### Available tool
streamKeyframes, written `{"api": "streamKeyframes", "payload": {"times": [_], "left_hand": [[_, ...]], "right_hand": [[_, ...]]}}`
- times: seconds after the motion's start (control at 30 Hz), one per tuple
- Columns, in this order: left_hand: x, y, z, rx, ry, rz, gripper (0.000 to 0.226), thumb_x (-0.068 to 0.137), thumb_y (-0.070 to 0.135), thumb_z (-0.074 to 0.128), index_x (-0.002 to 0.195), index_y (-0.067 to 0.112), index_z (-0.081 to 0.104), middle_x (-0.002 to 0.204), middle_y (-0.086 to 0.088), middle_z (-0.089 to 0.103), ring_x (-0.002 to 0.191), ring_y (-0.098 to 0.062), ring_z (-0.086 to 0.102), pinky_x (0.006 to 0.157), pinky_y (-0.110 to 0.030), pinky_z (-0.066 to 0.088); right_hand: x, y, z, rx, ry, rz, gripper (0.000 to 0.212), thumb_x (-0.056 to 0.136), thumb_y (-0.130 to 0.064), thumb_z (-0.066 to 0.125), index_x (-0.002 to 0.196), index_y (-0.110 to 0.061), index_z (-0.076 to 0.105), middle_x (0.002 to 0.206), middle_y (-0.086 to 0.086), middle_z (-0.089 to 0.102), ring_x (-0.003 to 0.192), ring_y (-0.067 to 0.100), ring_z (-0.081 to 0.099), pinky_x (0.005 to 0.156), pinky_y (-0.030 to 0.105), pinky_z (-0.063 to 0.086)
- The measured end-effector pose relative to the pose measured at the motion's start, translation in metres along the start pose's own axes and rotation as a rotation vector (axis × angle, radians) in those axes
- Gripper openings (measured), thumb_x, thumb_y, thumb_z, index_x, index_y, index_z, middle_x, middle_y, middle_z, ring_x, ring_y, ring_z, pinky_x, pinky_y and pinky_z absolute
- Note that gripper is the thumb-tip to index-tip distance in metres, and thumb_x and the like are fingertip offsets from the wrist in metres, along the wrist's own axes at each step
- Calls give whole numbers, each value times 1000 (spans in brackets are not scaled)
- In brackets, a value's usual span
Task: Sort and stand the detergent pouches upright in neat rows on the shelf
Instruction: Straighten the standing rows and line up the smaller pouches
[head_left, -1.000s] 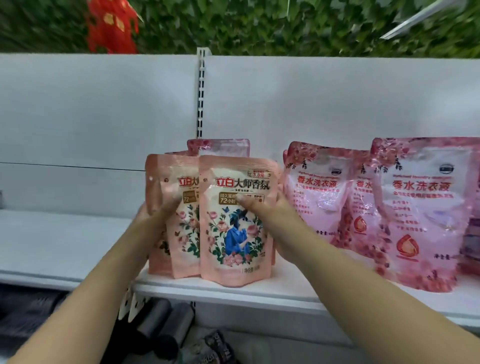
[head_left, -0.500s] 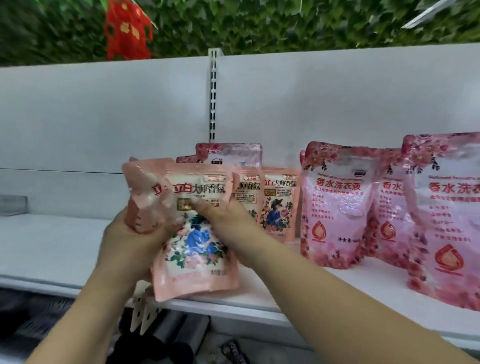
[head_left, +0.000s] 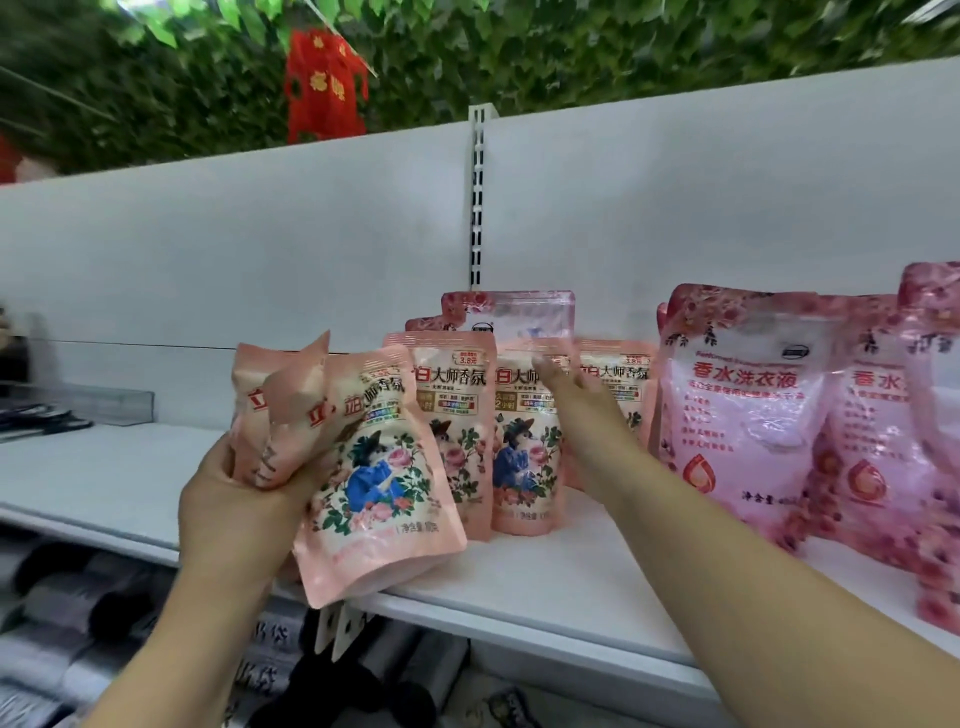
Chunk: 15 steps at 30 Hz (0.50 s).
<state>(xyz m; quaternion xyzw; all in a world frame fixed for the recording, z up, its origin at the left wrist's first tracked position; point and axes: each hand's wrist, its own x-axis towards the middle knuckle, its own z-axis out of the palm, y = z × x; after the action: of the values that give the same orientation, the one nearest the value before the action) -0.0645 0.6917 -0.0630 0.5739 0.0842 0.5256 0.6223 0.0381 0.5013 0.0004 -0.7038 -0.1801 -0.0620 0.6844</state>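
Observation:
My left hand (head_left: 244, 514) grips a tilted bundle of small peach floral detergent pouches (head_left: 374, 478) by their left side, just above the front edge of the white shelf (head_left: 545, 582). Three more small peach pouches (head_left: 524, 441) stand upright in a row behind. My right hand (head_left: 576, 400) reaches to the top of that row with straight fingers touching a pouch; it is blurred. Larger pink pouches (head_left: 748, 405) stand upright to the right, and another large pink pouch (head_left: 514, 314) stands behind the small row.
The white back panel has a slotted upright (head_left: 477, 197) in the middle. A clear plastic divider (head_left: 93, 405) stands at the shelf's far left. Dark rolled goods (head_left: 78, 613) lie on the lower shelf. Green foliage and a red ornament (head_left: 322, 85) hang above.
My right hand let go of the bundle and moved right and back to the standing row. My left hand keeps the bundle, now more tilted. The view shifted left and closer.

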Motion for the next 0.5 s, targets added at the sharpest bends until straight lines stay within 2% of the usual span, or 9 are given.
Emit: {"api": "streamKeyframes", "payload": {"times": [0.07, 0.1, 0.2, 0.27, 0.33, 0.4, 0.47, 0.5], "left_hand": [[1, 1, 2, -32, -27, -37, 33, 65, -4, 76, 81, 21, 62, 80, 3, 68, 73, -19, 63, 77, -39, 52], [1, 1, 4, -57, -46, -60, 32, 65, -7, 75, 79, 20, 62, 78, 2, 68, 72, -21, 63, 77, -40, 52], [2, 1, 10, -48, -109, -74, 32, 67, -9, 73, 81, 18, 63, 83, -5, 70, 79, -26, 65, 79, -45, 52], [1, 2, 13, -48, -130, -73, 31, 68, -9, 71, 82, 17, 63, 78, -2, 71, 80, -27, 65, 75, -42, 54], [1, 1, 12, -66, -131, -81, 30, 70, -8, 69, 81, 18, 62, 67, 6, 71, 72, -21, 65, 63, -34, 56], [1, 1, 12, -92, -144, -87, 29, 72, -9, 67, 81, 19, 62, 64, 10, 71, 62, -12, 66, 56, -27, 56], [0, 1, 11, -100, -152, -89, 29, 72, -8, 66, 82, 19, 61, 64, 10, 71, 56, -5, 65, 54, -23, 55], [0, 1, 11, -102, -154, -91, 29, 73, -8, 66, 82, 19, 61, 64, 10, 71, 55, -4, 65, 53, -22, 55]], "right_hand": [[-3, 2, 4, -47, -129, -5, 61, 90, -53, 42, 144, -34, 23, 154, 1, 19, 138, 31, 23, 108, 54, 22], [-5, 2, 7, -92, -160, -25, 60, 90, -55, 38, 144, -33, 24, 155, 0, 16, 139, 31, 21, 109, 56, 20], [-15, -1, 12, -213, -208, -66, 62, 93, -56, 25, 143, -19, 28, 155, -3, 8, 140, 30, 18, 112, 52, 16], [-20, 0, 13, -237, -215, -69, 66, 92, -58, 21, 142, -15, 28, 155, -1, 8, 140, 29, 17, 114, 53, 14], [-27, 3, 16, -353, -192, -116, 70, 87, -65, 14, 142, -24, 28, 156, 1, 2, 142, 30, 10, 115, 54, 11], [-31, 8, 22, -631, -199, -246, 76, 75, -73, 3, 141, -43, 23, 156, 2, -4, 143, 31, 3, 114, 55, 8], [-35, 13, 30, -736, -264, -347, 80, 71, -74, 0, 143, -45, 17, 154, 9, 13, 142, 30, 13, 113, 51, 17], [-40, 13, 33, -675, -340, -351, 78, 73, -73, 2, 144, -43, 15, 151, 9, 25, 140, 28, 22, 112, 46, 22]]}}
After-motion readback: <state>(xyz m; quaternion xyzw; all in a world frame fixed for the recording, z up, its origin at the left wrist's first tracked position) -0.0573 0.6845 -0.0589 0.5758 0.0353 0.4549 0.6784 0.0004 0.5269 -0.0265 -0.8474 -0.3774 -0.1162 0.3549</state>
